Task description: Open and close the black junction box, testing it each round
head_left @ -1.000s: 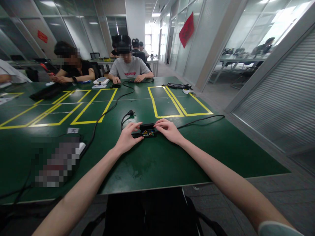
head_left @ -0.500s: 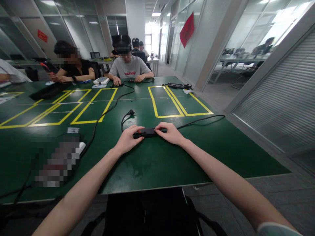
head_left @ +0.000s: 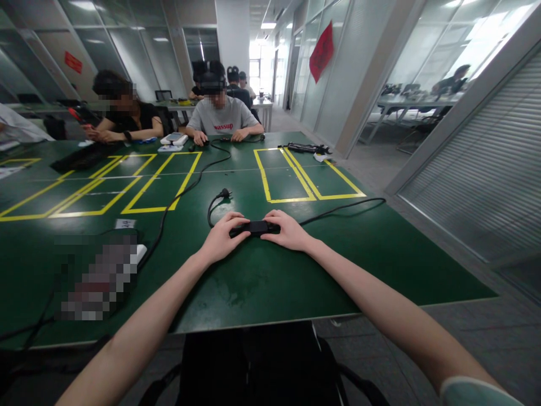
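A small black box (head_left: 256, 228) lies on the green table (head_left: 270, 282) in front of me, its lid down. My left hand (head_left: 220, 241) grips its left end with fingers curled over the top. My right hand (head_left: 287, 232) presses on its right end, fingers closed over the lid. A black cable (head_left: 338, 208) runs from the box to the right, and a black plug (head_left: 224, 194) on a curled cord lies just beyond my left hand.
Yellow tape rectangles (head_left: 291, 175) mark the table beyond the box. A white power strip (head_left: 137, 252) lies at the left. Two people (head_left: 222, 115) sit at the far side with devices. A black tool (head_left: 306, 148) lies far right. The table edge is near me.
The box was open a second ago, with coloured parts showing inside; its lid is now down. Both hands have drawn closer together over it.
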`<state>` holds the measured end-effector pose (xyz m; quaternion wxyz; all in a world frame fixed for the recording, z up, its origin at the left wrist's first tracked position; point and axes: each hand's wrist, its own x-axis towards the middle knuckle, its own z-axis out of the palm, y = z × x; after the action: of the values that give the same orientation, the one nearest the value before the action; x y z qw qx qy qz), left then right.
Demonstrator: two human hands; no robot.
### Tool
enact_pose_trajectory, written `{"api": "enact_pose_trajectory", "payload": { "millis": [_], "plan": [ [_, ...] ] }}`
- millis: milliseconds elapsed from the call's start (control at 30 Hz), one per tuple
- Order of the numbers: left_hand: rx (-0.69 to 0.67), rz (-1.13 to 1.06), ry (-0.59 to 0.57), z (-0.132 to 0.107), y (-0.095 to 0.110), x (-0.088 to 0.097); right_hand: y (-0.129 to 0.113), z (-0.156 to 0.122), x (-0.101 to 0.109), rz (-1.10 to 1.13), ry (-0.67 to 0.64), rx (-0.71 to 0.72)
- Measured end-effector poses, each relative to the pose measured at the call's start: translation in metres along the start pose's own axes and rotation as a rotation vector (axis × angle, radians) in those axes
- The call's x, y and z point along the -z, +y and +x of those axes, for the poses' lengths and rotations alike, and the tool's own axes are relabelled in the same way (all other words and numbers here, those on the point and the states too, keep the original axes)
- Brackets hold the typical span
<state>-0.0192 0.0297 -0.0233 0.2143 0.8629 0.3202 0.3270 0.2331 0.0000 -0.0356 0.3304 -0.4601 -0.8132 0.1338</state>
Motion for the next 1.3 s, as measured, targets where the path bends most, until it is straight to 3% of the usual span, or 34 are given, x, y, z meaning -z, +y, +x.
{"api": "enact_pose_trajectory", "payload": {
  "millis": [167,500,833,1033,1167,1300],
  "plan": [
    [0.014,0.02,-0.073,-0.001,-0.003,0.0,-0.003,0.0,0.005,-0.036,0.02,0.078],
    [-0.063,0.074,-0.027,-0.001,0.012,0.001,-0.007,-0.001,0.006,-0.003,-0.032,0.014],
    [-0.126,0.18,-0.053,0.001,0.014,0.001,-0.017,-0.001,0.015,-0.082,-0.003,0.184],
    [-0.086,0.158,-0.046,-0.001,0.014,-0.001,-0.012,0.001,0.006,-0.049,0.025,0.08],
    [-0.169,0.199,-0.059,-0.003,0.014,-0.003,-0.013,0.003,0.002,0.078,0.059,-0.064],
    [-0.227,0.364,-0.056,-0.002,0.014,-0.006,-0.014,0.003,0.004,0.303,0.01,-0.207]
  ]
}}
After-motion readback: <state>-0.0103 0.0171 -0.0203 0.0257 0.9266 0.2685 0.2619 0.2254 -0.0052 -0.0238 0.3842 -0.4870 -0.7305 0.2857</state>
